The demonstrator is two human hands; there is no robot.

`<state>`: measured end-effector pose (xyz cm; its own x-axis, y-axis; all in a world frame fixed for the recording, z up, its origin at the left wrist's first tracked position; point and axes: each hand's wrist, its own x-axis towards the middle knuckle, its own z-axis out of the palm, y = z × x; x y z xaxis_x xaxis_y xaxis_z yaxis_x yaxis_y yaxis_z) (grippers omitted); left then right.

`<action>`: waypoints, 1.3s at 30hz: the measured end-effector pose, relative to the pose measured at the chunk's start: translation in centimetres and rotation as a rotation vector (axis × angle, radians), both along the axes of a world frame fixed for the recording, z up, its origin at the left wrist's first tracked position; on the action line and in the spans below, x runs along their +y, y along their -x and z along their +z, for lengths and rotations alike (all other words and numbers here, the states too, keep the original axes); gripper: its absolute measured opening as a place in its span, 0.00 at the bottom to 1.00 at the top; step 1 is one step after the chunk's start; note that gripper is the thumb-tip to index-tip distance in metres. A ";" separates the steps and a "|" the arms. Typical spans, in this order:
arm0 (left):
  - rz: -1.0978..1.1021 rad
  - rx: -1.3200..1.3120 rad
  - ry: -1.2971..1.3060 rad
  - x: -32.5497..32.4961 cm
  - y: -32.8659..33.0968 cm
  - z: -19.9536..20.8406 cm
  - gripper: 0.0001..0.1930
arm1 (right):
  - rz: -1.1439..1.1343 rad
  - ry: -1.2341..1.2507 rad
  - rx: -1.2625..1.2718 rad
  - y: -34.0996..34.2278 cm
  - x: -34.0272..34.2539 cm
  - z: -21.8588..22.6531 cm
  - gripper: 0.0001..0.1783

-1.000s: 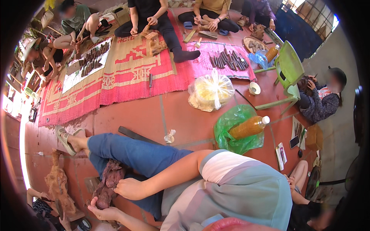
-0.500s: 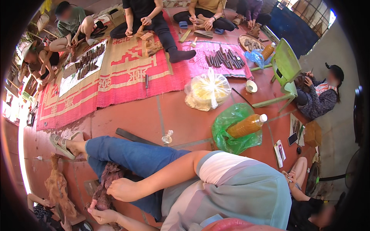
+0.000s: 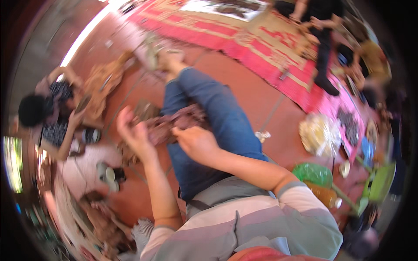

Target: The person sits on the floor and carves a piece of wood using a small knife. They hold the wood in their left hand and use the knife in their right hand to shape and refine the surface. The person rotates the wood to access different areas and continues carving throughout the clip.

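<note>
A knobbly reddish-brown wood carving [image 3: 190, 116] rests across my lap, against my blue trouser legs. My right hand [image 3: 198, 143] is closed, its fingertips pressed against the near side of the carving; anything pinched in them is hidden. To the left, my left hand [image 3: 138, 137] is raised at the end of the carving. Its fingers are spread and somewhat blurred, and nothing shows in them. A brownish block [image 3: 146, 109] lies on the floor just beyond the carving's left end.
At left, a person [image 3: 56, 104] works beside a large tan wood carving [image 3: 104, 85]. A red patterned mat [image 3: 261, 52] lies ahead, with another person seated on it. To my right are a clear plastic bag [image 3: 320, 135], a green bag [image 3: 313, 174], an amber bottle [image 3: 324, 195] and a green chair [image 3: 379, 182].
The whole view has swung left, bringing the left-hand person and large carving fully in. My left hand has come off the carving and opened; my right hand stays closed against it.
</note>
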<state>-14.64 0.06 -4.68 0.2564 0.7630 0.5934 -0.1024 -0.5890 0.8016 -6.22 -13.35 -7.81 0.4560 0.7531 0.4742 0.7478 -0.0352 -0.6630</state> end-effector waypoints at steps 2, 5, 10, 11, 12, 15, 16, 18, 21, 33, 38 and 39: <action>-0.116 -0.020 0.208 0.2 0.0 0.1 0.17 | 0.004 0.026 -0.065 -0.3 0.0 0.5 0.10; -0.131 -0.075 0.367 0.3 -0.2 0.6 0.09 | 0.034 -0.081 -0.081 -1.1 1.4 0.5 0.09; -0.103 -0.086 0.333 1.2 -0.4 0.2 0.10 | 0.098 0.063 -0.089 -1.0 0.5 0.0 0.05; -0.094 -0.071 0.317 1.4 -0.4 0.0 0.10 | 0.145 0.083 -0.090 -1.8 0.4 0.6 0.05; -0.108 -0.081 0.334 1.3 -0.3 -0.3 0.10 | 0.188 0.116 -0.081 -2.1 0.2 1.3 0.05; -0.133 -0.113 0.358 1.2 -0.2 0.0 0.10 | 0.088 0.021 0.037 -1.9 2.0 3.0 0.05; -0.133 -0.114 0.357 1.2 -0.1 0.1 0.10 | 0.044 0.002 0.026 -1.6 2.5 2.1 0.05; -0.131 -0.114 0.349 1.2 0.2 0.0 0.10 | 0.070 0.201 -0.190 0.0 1.1 0.2 0.04; -0.111 -0.118 0.328 1.4 0.6 -0.5 0.11 | 0.116 0.155 -0.160 -0.3 0.2 0.2 0.05; -0.098 -0.124 0.349 0.2 0.6 0.0 0.10 | 0.053 0.186 -0.094 0.6 1.6 1.2 0.05; -0.110 -0.162 0.346 0.3 1.2 -0.4 0.09 | 0.222 0.168 0.073 -0.7 -1.0 0.6 0.05; -0.126 -0.162 0.361 0.4 1.2 -0.4 0.09 | 0.179 0.208 0.223 -0.8 -0.5 2.6 0.05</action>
